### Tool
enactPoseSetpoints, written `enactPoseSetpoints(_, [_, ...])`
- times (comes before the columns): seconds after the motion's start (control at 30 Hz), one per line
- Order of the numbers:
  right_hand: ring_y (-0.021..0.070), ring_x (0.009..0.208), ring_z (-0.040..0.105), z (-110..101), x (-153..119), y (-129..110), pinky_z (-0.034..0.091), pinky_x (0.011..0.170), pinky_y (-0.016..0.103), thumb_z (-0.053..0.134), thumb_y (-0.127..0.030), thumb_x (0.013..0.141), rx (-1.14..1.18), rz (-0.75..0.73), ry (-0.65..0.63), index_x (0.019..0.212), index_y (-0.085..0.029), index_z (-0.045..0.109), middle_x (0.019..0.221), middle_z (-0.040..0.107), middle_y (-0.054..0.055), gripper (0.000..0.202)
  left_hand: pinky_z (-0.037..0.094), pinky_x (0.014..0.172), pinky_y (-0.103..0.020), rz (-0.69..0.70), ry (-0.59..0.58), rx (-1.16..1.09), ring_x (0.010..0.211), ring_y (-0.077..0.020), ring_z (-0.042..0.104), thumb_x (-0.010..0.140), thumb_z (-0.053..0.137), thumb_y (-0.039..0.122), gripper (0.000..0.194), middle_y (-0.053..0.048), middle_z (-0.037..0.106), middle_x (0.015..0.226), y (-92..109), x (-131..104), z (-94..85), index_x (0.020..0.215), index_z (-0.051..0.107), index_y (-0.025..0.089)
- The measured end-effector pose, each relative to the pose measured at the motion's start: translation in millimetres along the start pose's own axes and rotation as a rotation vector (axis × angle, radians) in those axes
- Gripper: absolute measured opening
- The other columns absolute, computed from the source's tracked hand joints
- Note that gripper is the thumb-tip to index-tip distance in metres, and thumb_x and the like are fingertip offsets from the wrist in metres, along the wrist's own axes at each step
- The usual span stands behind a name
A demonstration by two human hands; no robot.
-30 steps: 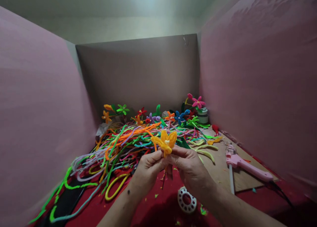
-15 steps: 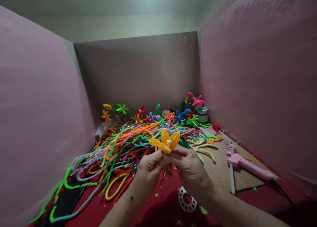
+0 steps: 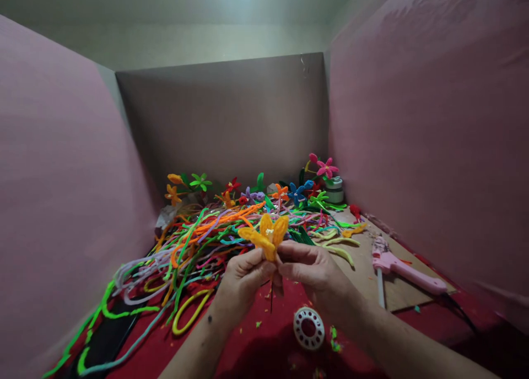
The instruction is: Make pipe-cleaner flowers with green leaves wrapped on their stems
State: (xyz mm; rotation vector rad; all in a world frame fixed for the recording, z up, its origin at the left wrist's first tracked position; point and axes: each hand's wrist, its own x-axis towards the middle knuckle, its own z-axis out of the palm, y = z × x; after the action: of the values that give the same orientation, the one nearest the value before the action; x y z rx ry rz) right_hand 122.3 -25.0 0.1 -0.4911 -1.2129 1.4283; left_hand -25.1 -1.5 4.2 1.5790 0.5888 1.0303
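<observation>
Both hands meet in the middle of the view, pinching the base of a yellow-orange pipe-cleaner flower (image 3: 264, 234) with a small white centre. My left hand (image 3: 242, 280) grips it from the left, and my right hand (image 3: 316, 274) grips it from the right. A thin dark stem (image 3: 271, 296) hangs down from the flower between the hands. Just below the right wrist, a white ring-shaped spool (image 3: 308, 328) lies on the red surface.
A tangled heap of coloured pipe cleaners (image 3: 198, 241) covers the surface behind the hands. Several finished flowers (image 3: 289, 191) stand along the back wall near a small jar (image 3: 334, 189). A pink glue gun (image 3: 403, 271) lies on a wooden board (image 3: 367, 263) at the right. Pink walls enclose both sides.
The flower and both hands have shifted slightly left and up in view. The petals have turned a little between the fingers. The camera has tilted, so the spool appears lower.
</observation>
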Motion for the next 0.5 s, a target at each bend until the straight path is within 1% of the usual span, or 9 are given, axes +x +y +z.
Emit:
enactPoseSetpoints(0.07, [0.0121,0.066,0.054,-12,-2,-9,0.043,0.068,0.027,0.068,-0.022,0.068,-0.167,0.043,0.099,0.079,-0.017,0.072,0.073,0.063,0.002,0.013,0.043,0.059,-0.025,0.001,0.036,-0.033,0.057,-0.0125,0.053,0.082,0.054,0.025,0.018,-0.001,0.058,0.058,0,1,-2.3,0.071,0.064,0.015])
enactPoseSetpoints(0.1, [0.0130,0.067,0.055,-21,-2,-14,0.043,0.068,0.026,0.069,-0.026,0.067,-0.264,0.064,0.150,0.073,-0.016,0.071,0.072,0.064,0.003,0.012,0.043,0.058,-0.025,0.005,0.062,-0.061,0.057,-0.0123,0.054,0.081,0.055,0.025,0.017,-0.001,0.059,0.058,-1,2,-3.2,0.072,0.064,0.014])
enactPoseSetpoints(0.17, [0.0139,0.063,0.054,-47,3,-28,0.042,0.063,0.026,0.066,-0.035,0.069,-0.509,0.088,0.206,0.064,-0.013,0.067,0.063,0.063,0.004,0.023,0.043,0.053,-0.023,0.014,0.112,-0.127,0.055,-0.0116,0.054,0.079,0.057,0.023,0.013,-0.001,0.059,0.059,-2,3,-4.5,0.075,0.065,0.014])
enactPoseSetpoints(0.23, [0.0149,0.065,0.056,-80,12,-44,0.043,0.062,0.025,0.051,-0.044,0.079,-0.870,0.081,0.279,0.072,-0.011,0.067,0.069,0.065,0.006,0.038,0.043,0.050,-0.023,0.024,0.155,-0.201,0.054,-0.0114,0.054,0.077,0.059,0.022,0.010,-0.001,0.059,0.059,-3,4,-4.9,0.076,0.066,0.014])
enactPoseSetpoints(0.27, [0.0151,0.066,0.057,-98,18,-52,0.042,0.060,0.024,0.041,-0.045,0.085,-1.139,0.118,0.320,0.079,-0.010,0.067,0.073,0.066,0.007,0.044,0.043,0.048,-0.023,0.021,0.171,-0.230,0.053,-0.0116,0.054,0.076,0.060,0.022,0.009,-0.001,0.059,0.058,-4,5,-4.9,0.076,0.066,0.014])
enactPoseSetpoints(0.3, [0.0149,0.067,0.059,-116,25,-60,0.041,0.058,0.023,0.033,-0.043,0.088,-1.444,0.211,0.305,0.083,-0.011,0.066,0.075,0.066,0.007,0.046,0.043,0.046,-0.023,0.015,0.186,-0.254,0.052,-0.0118,0.054,0.075,0.062,0.021,0.009,-0.001,0.059,0.058,-4,6,-4.7,0.075,0.066,0.014])
enactPoseSetpoints(0.33, [0.0169,0.069,0.060,-133,31,-66,0.041,0.058,0.024,0.038,-0.039,0.088,-1.551,0.277,0.304,0.080,-0.010,0.067,0.074,0.067,0.008,0.042,0.044,0.045,-0.023,0.008,0.196,-0.271,0.051,-0.0118,0.054,0.074,0.063,0.021,0.008,-0.001,0.059,0.057,-4,6,-4.5,0.073,0.066,0.014])
enactPoseSetpoints(0.43, [0.0205,0.080,0.062,-174,43,-72,0.042,0.067,0.025,0.055,-0.025,0.081,-1.703,0.436,0.253,0.078,-0.011,0.067,0.080,0.067,0.009,0.018,0.045,0.044,-0.023,-0.010,0.200,-0.285,0.051,-0.0116,0.054,0.073,0.064,0.020,0.007,-0.001,0.058,0.057,-5,8,-4.6,0.073,0.067,0.013])
enactPoseSetpoints(0.5, [0.0204,0.088,0.060,-188,45,-68,0.047,0.074,0.031,0.056,-0.026,0.083,-1.762,0.538,0.188,0.095,-0.014,0.063,0.098,0.063,0.008,0.019,0.047,0.045,-0.023,-0.015,0.197,-0.286,0.052,-0.0115,0.054,0.073,0.064,0.019,0.006,-0.001,0.059,0.058,-5,9,-5.1,0.073,0.067,0.013])
